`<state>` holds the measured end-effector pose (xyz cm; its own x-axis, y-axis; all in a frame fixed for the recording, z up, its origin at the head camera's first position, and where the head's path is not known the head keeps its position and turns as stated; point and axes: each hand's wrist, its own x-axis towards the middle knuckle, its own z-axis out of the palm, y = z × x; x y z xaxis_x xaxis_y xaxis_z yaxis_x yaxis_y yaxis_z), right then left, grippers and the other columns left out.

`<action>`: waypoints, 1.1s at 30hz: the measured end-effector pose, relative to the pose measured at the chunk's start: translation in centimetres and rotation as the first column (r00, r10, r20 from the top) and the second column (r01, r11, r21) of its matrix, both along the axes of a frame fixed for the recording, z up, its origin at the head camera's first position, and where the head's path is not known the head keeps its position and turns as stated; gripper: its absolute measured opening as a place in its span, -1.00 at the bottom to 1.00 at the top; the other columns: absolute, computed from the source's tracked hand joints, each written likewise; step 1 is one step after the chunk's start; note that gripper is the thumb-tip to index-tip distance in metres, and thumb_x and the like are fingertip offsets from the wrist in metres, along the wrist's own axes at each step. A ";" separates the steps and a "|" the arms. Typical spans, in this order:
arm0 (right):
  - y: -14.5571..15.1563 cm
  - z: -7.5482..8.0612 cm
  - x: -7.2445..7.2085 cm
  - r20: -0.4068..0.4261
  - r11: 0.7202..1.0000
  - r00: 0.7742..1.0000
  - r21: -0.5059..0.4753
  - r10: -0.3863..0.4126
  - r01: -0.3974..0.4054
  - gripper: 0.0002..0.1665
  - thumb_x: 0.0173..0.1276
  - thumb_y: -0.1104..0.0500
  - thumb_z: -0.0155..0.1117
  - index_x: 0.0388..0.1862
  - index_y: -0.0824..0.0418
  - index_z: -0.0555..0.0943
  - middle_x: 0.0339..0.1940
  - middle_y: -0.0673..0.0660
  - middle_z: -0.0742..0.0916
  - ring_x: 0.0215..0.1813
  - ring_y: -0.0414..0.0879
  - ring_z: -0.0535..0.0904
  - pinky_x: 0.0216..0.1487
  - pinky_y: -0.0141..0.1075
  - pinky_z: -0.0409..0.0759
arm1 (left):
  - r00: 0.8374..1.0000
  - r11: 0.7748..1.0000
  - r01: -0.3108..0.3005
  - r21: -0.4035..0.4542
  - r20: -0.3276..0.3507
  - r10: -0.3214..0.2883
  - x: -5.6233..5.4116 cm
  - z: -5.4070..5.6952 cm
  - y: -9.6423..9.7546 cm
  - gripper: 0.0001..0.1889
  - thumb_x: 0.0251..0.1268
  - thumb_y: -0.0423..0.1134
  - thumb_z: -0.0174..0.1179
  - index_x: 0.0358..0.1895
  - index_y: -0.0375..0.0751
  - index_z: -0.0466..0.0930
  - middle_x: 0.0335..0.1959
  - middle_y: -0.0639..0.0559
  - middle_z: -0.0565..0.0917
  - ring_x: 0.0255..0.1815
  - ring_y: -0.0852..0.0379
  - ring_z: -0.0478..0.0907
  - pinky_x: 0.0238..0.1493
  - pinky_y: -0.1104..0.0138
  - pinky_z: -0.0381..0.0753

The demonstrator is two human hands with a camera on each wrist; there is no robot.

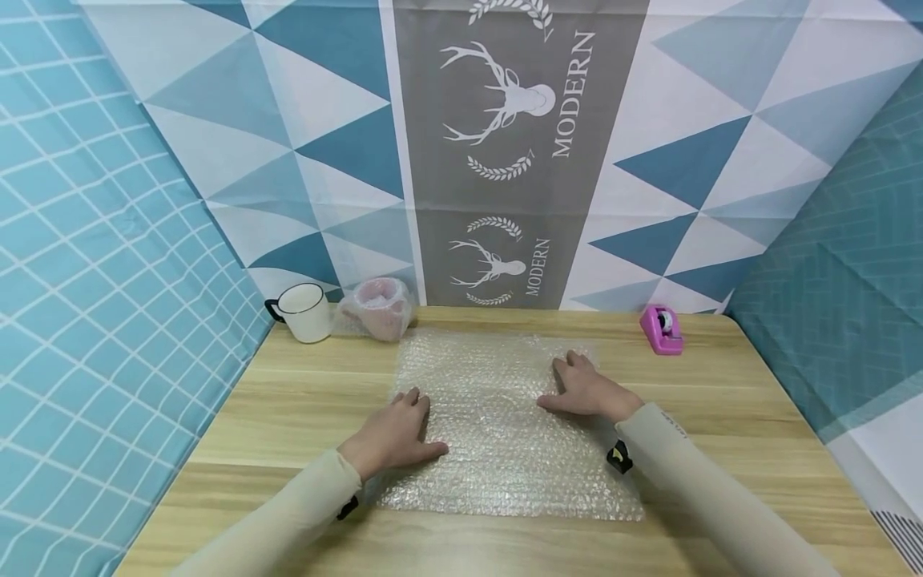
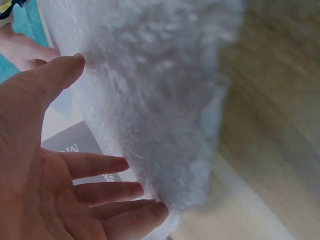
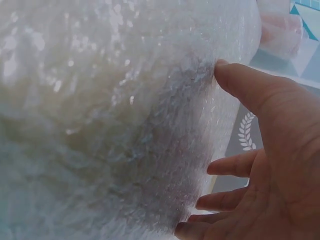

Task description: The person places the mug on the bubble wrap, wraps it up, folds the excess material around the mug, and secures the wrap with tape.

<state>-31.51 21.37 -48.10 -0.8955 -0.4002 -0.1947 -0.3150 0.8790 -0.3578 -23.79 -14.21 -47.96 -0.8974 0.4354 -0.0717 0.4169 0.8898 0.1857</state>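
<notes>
A clear sheet of bubble wrap (image 1: 497,441) lies spread flat on the wooden table. My left hand (image 1: 397,433) touches its left side, thumb and fingers spread apart. On the right part of the sheet rests my right hand (image 1: 586,391), its fingertips against the plastic. The left wrist view shows the left hand (image 2: 65,175) with fingertips on the bubble wrap (image 2: 155,100). Seen from the right wrist, the right hand (image 3: 270,165) has its thumb and fingertips on the sheet (image 3: 110,125) too. Neither hand grips anything.
At the back left stands a white mug (image 1: 306,314) with a black handle. Beside it is a pink mug wrapped in bubble wrap (image 1: 382,308). A pink tape dispenser (image 1: 662,329) sits at the back right of the table (image 1: 288,425). Patterned cloth (image 1: 497,160) hangs behind.
</notes>
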 end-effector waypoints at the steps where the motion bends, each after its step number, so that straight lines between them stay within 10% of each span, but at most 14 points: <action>1: 0.0 0.0 0.0 0.001 1.000 1.000 -0.003 -0.005 0.005 0.16 0.33 -0.32 0.34 0.53 0.50 0.23 0.55 0.65 0.17 0.58 0.57 0.07 0.53 0.39 0.18 | 1.000 1.000 0.000 0.003 0.003 0.000 -0.1 0.1 0.0 -0.06 0.13 0.37 0.37 0.28 -0.45 0.50 0.33 -0.48 0.50 0.27 -0.45 0.54 0.15 -0.18 0.68; 8: 0.4 -0.1 -0.2 -0.018 0.999 0.999 -0.022 -0.030 0.029 0.21 0.25 -0.36 0.41 0.52 0.49 0.26 0.54 0.65 0.21 0.56 0.53 0.15 0.51 0.36 0.25 | 1.000 1.000 0.026 0.006 -0.011 -0.026 -1.8 0.9 -0.1 -0.18 0.07 0.33 0.43 0.17 -0.30 0.59 0.06 -0.26 0.65 -0.01 -0.18 0.63 -0.03 -0.03 0.74; 19: 0.9 -0.7 0.1 -0.024 0.997 0.999 -0.057 -0.047 0.045 0.22 0.23 -0.37 0.43 0.53 0.47 0.27 0.56 0.62 0.22 0.58 0.51 0.14 0.51 0.36 0.25 | 0.998 0.997 0.019 0.077 0.066 -0.024 -5.4 0.6 -1.0 -0.02 0.12 0.30 0.41 0.50 -0.25 0.34 0.53 -0.43 0.28 0.54 -0.37 0.25 0.45 -0.19 0.42; 33: 1.7 -0.5 0.3 -0.014 0.998 0.999 -0.053 -0.041 0.040 0.20 0.24 -0.35 0.44 0.55 0.42 0.28 0.56 0.60 0.24 0.58 0.51 0.13 0.50 0.37 0.25 | 0.996 0.999 0.044 0.031 0.081 -0.046 -6.5 0.2 -0.3 -0.05 0.16 0.33 0.37 0.45 -0.30 0.40 0.53 -0.42 0.29 0.53 -0.35 0.29 0.50 -0.10 0.40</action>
